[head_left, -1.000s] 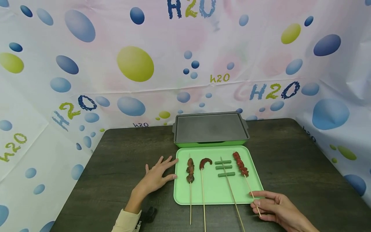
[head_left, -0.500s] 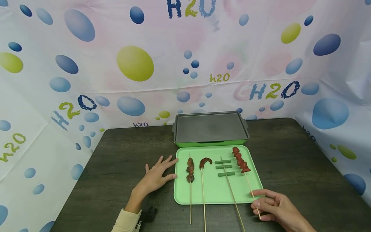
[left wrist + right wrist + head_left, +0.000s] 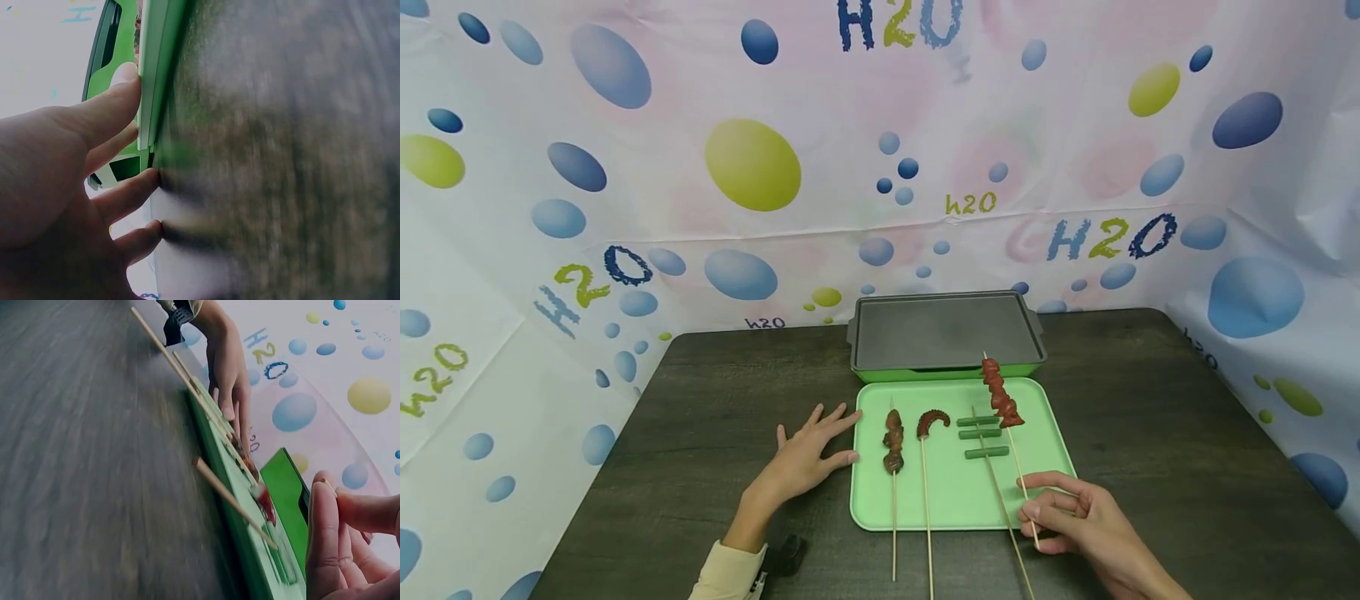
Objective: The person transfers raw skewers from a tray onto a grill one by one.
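My right hand (image 3: 1070,518) pinches the stick of a red meat skewer (image 3: 997,392) between thumb and fingers. The skewer is raised over the right part of the light green tray (image 3: 947,508), its meat overlapping the tray's far rim in the head view. My left hand (image 3: 808,454) lies with spread fingers at the tray's left edge; in the left wrist view its thumb (image 3: 119,103) is against the rim. On the tray lie a brown meat skewer (image 3: 892,442), a curled reddish-brown tentacle skewer (image 3: 931,419) and a skewer of green bean-like pieces (image 3: 981,433), sticks jutting over the near edge.
Behind the tray stands a green grill with a dark flat plate (image 3: 947,329). All stand on a dark wooden table (image 3: 745,375). A white curtain (image 3: 850,125) with coloured spots hangs behind and at both sides.
My right hand has lifted the red meat skewer and carried it left and away from me, from the tray's right side to near the green skewer. The left hand stays in place.
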The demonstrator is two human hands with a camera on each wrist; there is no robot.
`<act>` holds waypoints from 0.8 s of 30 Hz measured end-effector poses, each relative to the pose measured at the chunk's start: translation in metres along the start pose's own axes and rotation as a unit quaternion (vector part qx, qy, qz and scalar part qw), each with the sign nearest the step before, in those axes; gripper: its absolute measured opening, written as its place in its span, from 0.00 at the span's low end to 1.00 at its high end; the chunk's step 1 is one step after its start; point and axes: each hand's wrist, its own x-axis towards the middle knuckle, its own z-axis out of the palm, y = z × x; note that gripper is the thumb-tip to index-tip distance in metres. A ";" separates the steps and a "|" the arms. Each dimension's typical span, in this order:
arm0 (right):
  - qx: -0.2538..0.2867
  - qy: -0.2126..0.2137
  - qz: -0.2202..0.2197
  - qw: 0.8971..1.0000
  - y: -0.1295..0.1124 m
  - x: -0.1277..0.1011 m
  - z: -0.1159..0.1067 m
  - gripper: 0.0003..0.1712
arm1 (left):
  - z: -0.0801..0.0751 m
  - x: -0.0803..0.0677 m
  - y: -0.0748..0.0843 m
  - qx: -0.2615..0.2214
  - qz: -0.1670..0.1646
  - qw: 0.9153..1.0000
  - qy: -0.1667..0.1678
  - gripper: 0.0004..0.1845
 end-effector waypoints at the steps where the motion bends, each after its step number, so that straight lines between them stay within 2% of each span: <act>1: -0.001 0.006 0.001 1.000 -0.001 0.002 0.003 0.22 | 0.000 0.000 0.000 0.000 0.000 1.000 0.001 0.36; 7: -0.006 0.029 -0.002 1.000 -0.009 0.013 0.019 0.24 | 0.002 0.000 -0.002 0.001 -0.001 1.000 0.004 0.36; 13: -0.014 0.030 -0.023 0.999 -0.020 0.026 0.029 0.24 | 0.001 -0.001 -0.002 -0.003 0.000 1.000 0.002 0.35; 24: -0.013 0.028 -0.050 0.998 -0.044 0.059 0.049 0.32 | -0.001 -0.003 0.001 -0.006 0.002 1.000 0.003 0.35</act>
